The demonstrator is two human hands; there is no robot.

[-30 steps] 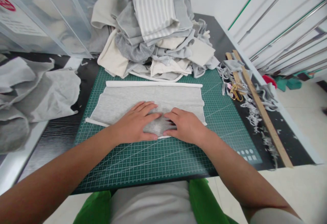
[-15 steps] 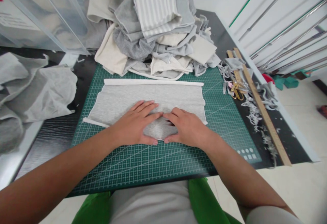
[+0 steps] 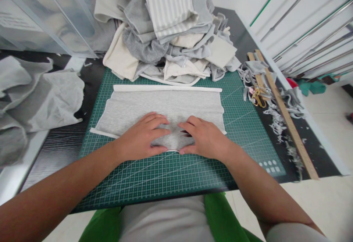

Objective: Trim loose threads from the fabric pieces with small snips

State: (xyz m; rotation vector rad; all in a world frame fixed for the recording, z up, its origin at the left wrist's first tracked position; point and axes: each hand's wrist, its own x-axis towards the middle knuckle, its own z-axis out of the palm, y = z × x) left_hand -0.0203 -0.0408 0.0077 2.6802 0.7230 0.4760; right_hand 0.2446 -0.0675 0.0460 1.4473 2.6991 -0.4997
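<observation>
The left hand (image 3: 143, 137) lay flat and palm-down, fingers spread slightly, pressing on the near edge of a light grey knit fabric piece (image 3: 165, 106). The right hand (image 3: 204, 137) lay just beside it in the same way, open and flat on the cloth, holding nothing; the fingertips of the two hands pointed toward each other with a small puckered fold of fabric between them. The fabric piece was roughly rectangular, soft and heathered, spread across the middle of a green cutting mat (image 3: 171, 175) printed with a fine white grid and diagonal lines. Along the cloth's far edge ran a straight white band (image 3: 168, 88), and a narrower white strip (image 3: 102, 133) showed at its near left corner.

The mat rested on a dark counter (image 3: 55, 157). At the far side, touching the mat's edge, rose a heap of folded fabrics (image 3: 168, 32) in cream, grey and stripes. To the left lay crumpled grey cloth (image 3: 41, 98), and beyond it a clear plastic bin (image 3: 41, 14). To the right, a long wooden ruler (image 3: 286, 113) lay among frayed grey scraps (image 3: 275, 120), with gold-handled scissors (image 3: 257, 98) near its far end.
</observation>
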